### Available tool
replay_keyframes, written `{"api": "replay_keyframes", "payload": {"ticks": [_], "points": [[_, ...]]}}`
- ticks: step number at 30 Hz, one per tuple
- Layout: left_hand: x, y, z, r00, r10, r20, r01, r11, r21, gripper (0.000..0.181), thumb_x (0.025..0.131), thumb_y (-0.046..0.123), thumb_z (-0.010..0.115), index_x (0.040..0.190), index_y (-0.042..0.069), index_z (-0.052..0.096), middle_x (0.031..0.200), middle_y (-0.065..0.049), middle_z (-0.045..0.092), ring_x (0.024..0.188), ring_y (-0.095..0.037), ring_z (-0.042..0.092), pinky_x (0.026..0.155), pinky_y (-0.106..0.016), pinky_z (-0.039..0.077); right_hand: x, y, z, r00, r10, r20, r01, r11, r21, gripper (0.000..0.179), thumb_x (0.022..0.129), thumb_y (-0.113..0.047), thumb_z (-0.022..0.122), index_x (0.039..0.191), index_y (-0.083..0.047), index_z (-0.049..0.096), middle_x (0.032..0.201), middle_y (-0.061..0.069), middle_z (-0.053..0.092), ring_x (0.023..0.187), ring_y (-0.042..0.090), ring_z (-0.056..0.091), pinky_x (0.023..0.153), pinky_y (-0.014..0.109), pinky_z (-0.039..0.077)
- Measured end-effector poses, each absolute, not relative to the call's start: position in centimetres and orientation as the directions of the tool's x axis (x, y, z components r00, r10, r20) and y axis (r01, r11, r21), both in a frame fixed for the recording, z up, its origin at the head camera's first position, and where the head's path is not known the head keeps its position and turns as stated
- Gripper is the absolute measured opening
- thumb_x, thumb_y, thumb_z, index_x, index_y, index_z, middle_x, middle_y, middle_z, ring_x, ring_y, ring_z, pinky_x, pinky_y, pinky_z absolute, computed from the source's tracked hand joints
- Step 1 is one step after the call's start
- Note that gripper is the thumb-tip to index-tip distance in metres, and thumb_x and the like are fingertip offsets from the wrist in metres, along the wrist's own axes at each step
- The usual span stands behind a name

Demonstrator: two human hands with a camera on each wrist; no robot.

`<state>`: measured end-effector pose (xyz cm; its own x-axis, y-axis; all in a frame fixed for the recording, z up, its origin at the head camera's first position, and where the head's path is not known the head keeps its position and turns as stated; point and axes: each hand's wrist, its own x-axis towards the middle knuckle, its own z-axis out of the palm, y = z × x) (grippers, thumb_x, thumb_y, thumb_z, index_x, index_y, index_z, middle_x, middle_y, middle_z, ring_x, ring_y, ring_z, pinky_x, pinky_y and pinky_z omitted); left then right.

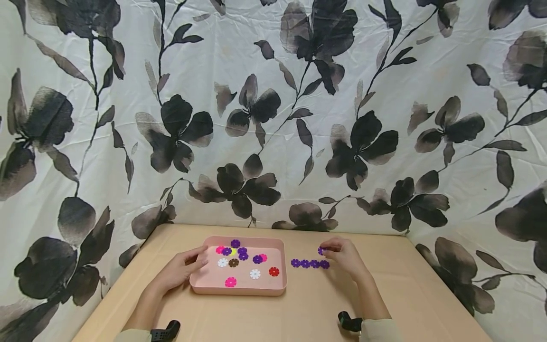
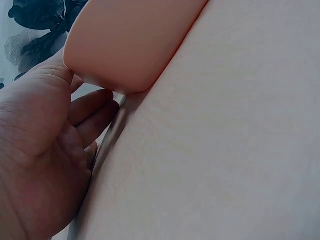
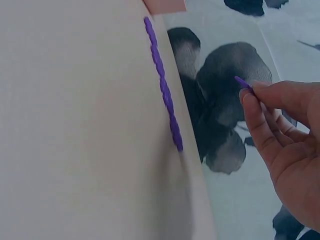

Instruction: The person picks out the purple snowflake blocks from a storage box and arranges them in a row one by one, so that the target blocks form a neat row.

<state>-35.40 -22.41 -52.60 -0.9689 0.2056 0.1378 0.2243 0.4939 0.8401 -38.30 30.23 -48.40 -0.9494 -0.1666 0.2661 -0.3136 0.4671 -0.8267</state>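
Note:
A pink tray [image 1: 279, 266] on the tan table holds several flower-shaped discs: purple, pink, white, brown, red and yellow. My left hand [image 1: 184, 267] grips the tray's left rim [image 2: 120, 55], thumb over the edge, fingers [image 2: 92, 107] under its corner. To the right of the tray lies a joined row of purple discs [image 1: 309, 263], seen edge-on in the right wrist view as a purple row [image 3: 162, 85]. My right hand [image 1: 339, 254] hovers just behind the row's right end and pinches one purple disc [image 1: 321, 250], also the purple disc [image 3: 243, 82].
The tan table [image 1: 299, 313] ends at a flower-printed cloth [image 1: 273, 118] that hangs behind and on both sides. Bare table surface lies in front of the tray and to the right of the purple row.

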Motion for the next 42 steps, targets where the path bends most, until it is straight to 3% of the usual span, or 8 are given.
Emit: {"api": "replay_keyframes", "payload": {"ticks": [9,14,21,32,37,42], "points": [[-35.4,-22.4,-52.7,-0.964,0.215,0.154,0.241,0.475,0.846,0.064,0.101,0.037,0.069,0.155,0.008,0.05,0.161,-0.017,0.046,0.153,-0.042,0.035,0.124,-0.059,0.031,-38.4,32.4,-49.3,-0.955,-0.171,0.242,-0.296,0.571,-0.766,0.019,0.088,0.007,0.074,0.107,0.004,0.078,0.107,0.016,0.071,0.1,0.026,0.071,0.083,0.019,0.057],[-35.4,-22.4,-52.8,-0.964,0.215,0.154,0.242,0.476,0.846,0.063,0.101,0.036,0.069,0.155,0.008,0.05,0.161,-0.016,0.046,0.154,-0.041,0.034,0.124,-0.058,0.03,-38.5,33.4,-50.0,-0.949,-0.198,0.244,-0.314,0.597,-0.738,0.019,0.089,0.007,0.073,0.108,0.007,0.077,0.107,0.019,0.072,0.103,0.033,0.072,0.091,0.033,0.062],[-35.3,-22.4,-52.7,-0.965,0.215,0.152,0.238,0.471,0.849,0.064,0.101,0.037,0.069,0.155,0.008,0.05,0.161,-0.016,0.046,0.154,-0.041,0.034,0.124,-0.058,0.03,-38.2,34.0,-50.5,-0.97,-0.148,0.191,-0.241,0.622,-0.745,0.018,0.089,0.007,0.072,0.105,0.002,0.079,0.106,0.012,0.072,0.103,0.027,0.069,0.093,0.037,0.059],[-35.3,-22.4,-52.6,-0.965,0.213,0.153,0.237,0.464,0.853,0.064,0.101,0.037,0.069,0.154,0.008,0.05,0.161,-0.015,0.047,0.154,-0.04,0.034,0.124,-0.057,0.03,-37.9,33.9,-51.5,-0.983,-0.118,0.138,-0.18,0.549,-0.816,0.017,0.091,0.011,0.069,0.106,0.009,0.075,0.106,0.02,0.074,0.098,0.025,0.07,0.081,0.025,0.059],[-35.3,-22.3,-52.5,-0.966,0.208,0.156,0.24,0.483,0.842,0.064,0.101,0.038,0.069,0.155,0.009,0.051,0.161,-0.016,0.047,0.153,-0.041,0.035,0.124,-0.058,0.031,-38.0,33.9,-51.7,-0.988,-0.103,0.113,-0.15,0.534,-0.832,0.017,0.092,0.01,0.068,0.108,0.009,0.074,0.105,0.02,0.074,0.084,0.019,0.062,0.063,0.021,0.052],[-35.3,-22.3,-52.5,-0.965,0.206,0.16,0.244,0.493,0.835,0.064,0.101,0.039,0.069,0.155,0.009,0.051,0.161,-0.016,0.047,0.153,-0.042,0.036,0.123,-0.059,0.032,-38.1,33.9,-51.9,-0.99,-0.087,0.11,-0.14,0.558,-0.818,0.016,0.092,0.009,0.068,0.107,0.007,0.075,0.105,0.019,0.075,0.087,0.019,0.062,0.065,0.021,0.052]]}}
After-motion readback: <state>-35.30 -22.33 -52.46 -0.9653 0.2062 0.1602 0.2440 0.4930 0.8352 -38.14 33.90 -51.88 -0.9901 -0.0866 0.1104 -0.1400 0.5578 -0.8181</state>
